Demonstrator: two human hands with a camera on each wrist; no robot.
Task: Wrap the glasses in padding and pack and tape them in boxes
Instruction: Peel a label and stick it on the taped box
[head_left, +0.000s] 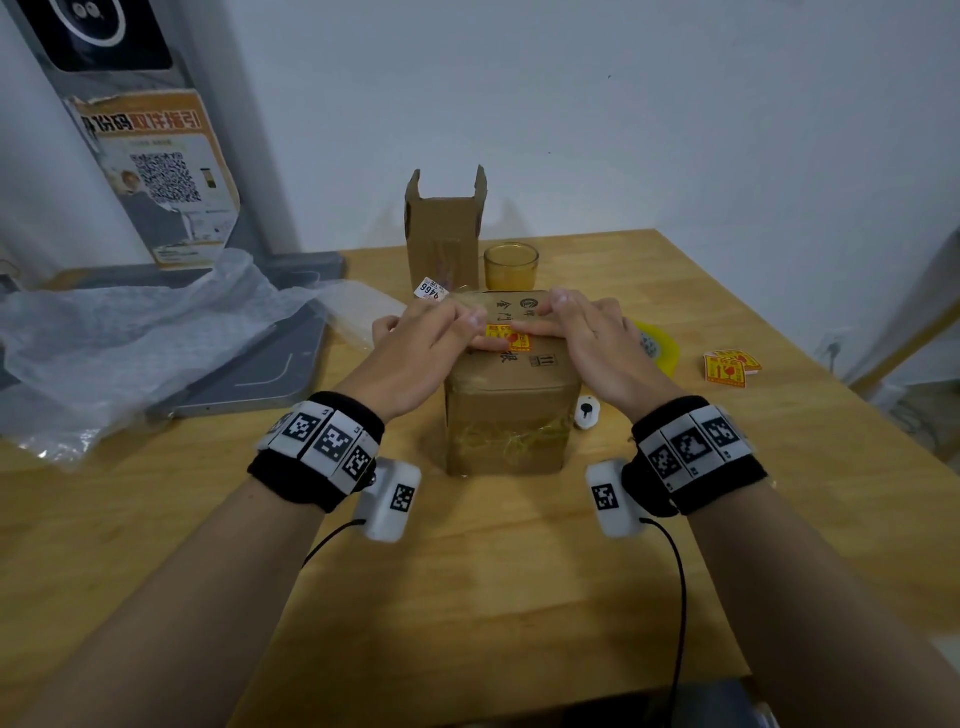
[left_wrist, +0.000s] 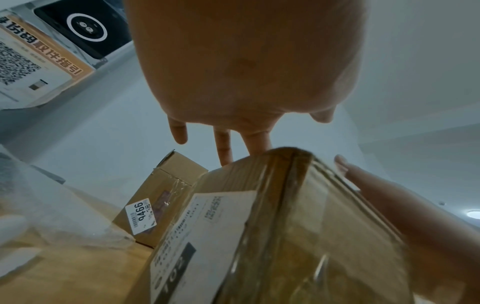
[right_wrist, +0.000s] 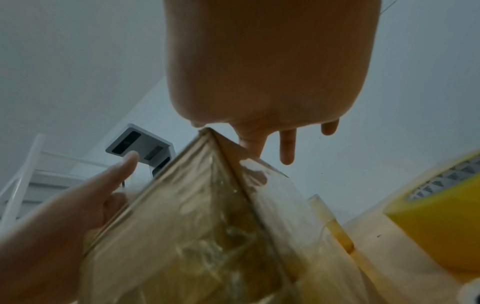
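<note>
Far left of the head view: crumpled clear padding sheet (head_left: 130, 338) lying over a grey flat base (head_left: 260, 374) and onto the wooden tabletop (head_left: 493, 571). Poster with QR code (head_left: 161, 176) on a grey stand, upper left.

Centre: sealed cardboard box (head_left: 511, 415), upright on the tabletop, glossy tape around its sides and a yellow-red sticker (head_left: 506, 335) on the top face. Left hand (head_left: 415, 358) lies flat on the left part of the box top, fingers straight, fingertips at the sticker, thumb down the left side; grip loose, nothing held. Left wrist view shows a white shipping label (left_wrist: 205, 232) on the box side.

Right hand (head_left: 592, 348) flat on the right part of the top, fingers extended onto the sticker, pressing; grip not closed on anything.

Behind the box, centre top: second cardboard box (head_left: 444, 234), upright, flaps open, small white tag reading 9466 (head_left: 431, 290) at its base. Just right of it an amber glass (head_left: 510, 266), unwrapped, on the tabletop.

Right of the sealed box: small white device (head_left: 587, 413) near its lower corner, yellow tape roll (head_left: 657, 348) partly behind the right hand, then a small stack of yellow-red stickers (head_left: 730, 368) further right.
</note>
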